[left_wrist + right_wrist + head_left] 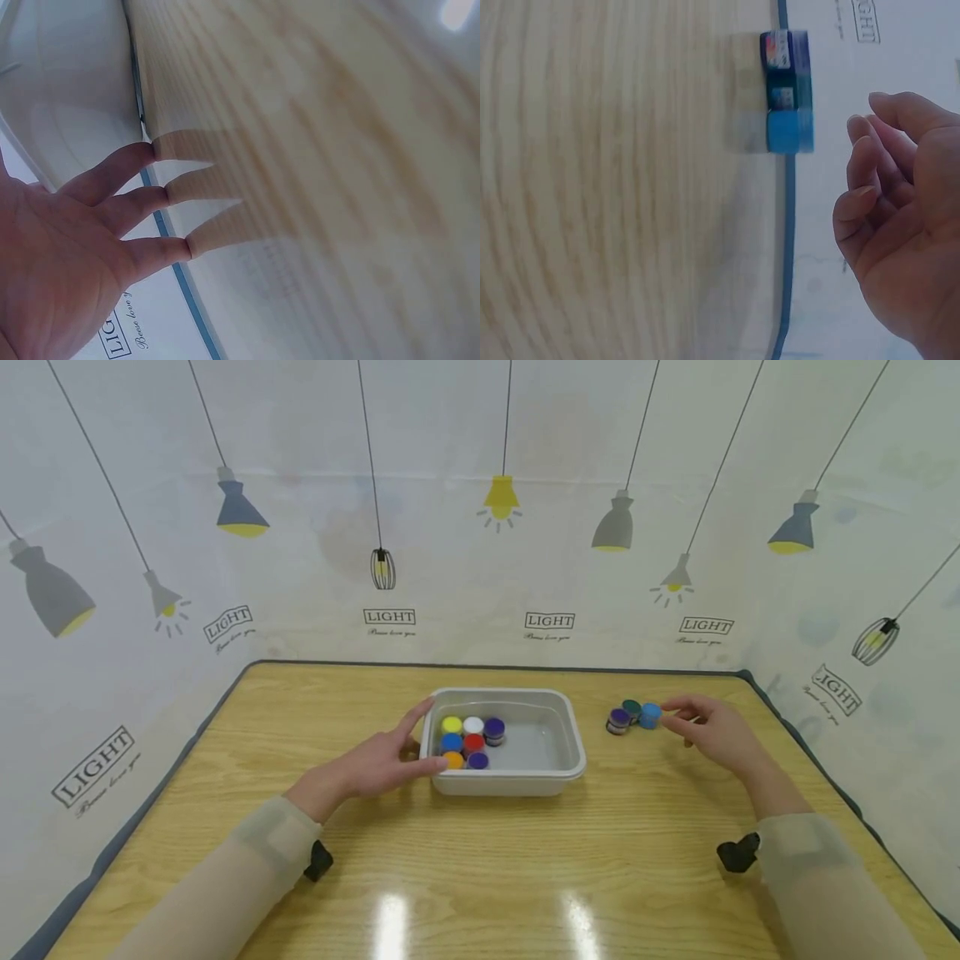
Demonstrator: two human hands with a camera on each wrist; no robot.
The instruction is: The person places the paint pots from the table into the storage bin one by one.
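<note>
Pale sheeting [442, 518] printed with hanging lamps [501, 492] surrounds a wood-grain bench [480, 852] where a person's bare hands are busy with small lidded jars. To the right of a grey tray [538, 743], a light blue jar [649, 717] stands clustered with a dark green jar [632, 708] and a purple jar [618, 721]. Picking it up neatly would likely call for thumb and forefinger set on opposite sides, coming from its free right flank, then a straight lift so its neighbors are not knocked over. The right hand [712, 731] hovers just beside it, grip parted partway, fingers loosely bent and holding nothing; whether a fingertip touches the jar cannot be told. The left hand [375, 764] spans the tray's left end, grip stretched wide, forefinger by the far corner and thumb on the near rim, apparently steadying it. Seven jars [474, 743], lids yellow to purple, stand grouped in the tray's left half.
</note>
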